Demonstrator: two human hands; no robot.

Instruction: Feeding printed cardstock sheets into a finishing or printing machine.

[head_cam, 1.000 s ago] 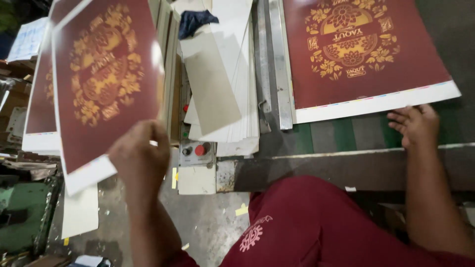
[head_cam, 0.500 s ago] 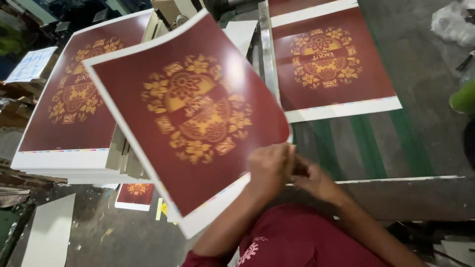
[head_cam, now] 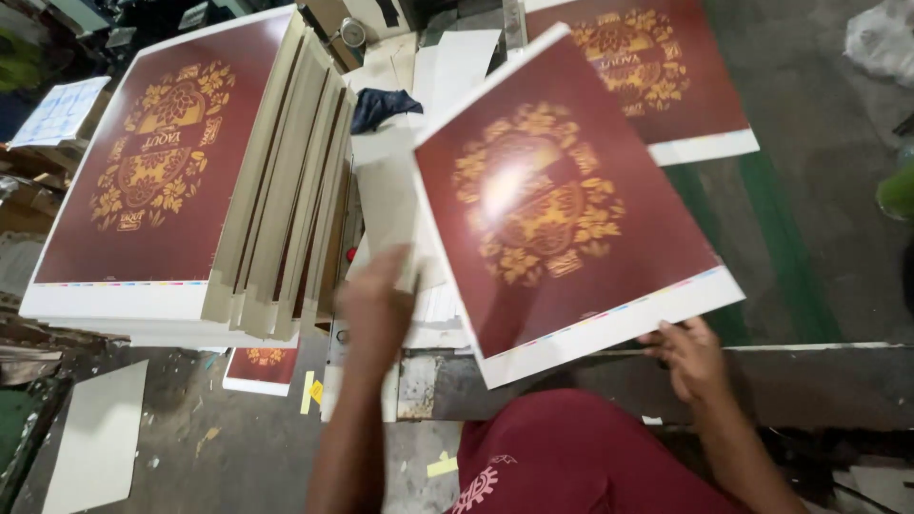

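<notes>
A dark red printed sheet with a gold floral emblem and a white border hangs tilted in front of me. My right hand grips its near white edge from below. My left hand is at the sheet's left edge, fingers spread against it; whether it grips is unclear. To the left stands a tall stack of the same printed sheets, its fanned edges facing the held sheet. Another such sheet lies flat on the grey-green table behind the held one.
Plain white boards lie between the stack and the table, with a dark blue cloth on them. On the floor at left lie a blank white card and a small red print. My red shirt fills the bottom.
The sheet has travelled from the left stack to the right, over the table. My hands, together at its near edge half a second ago, are now apart at its left and right.
</notes>
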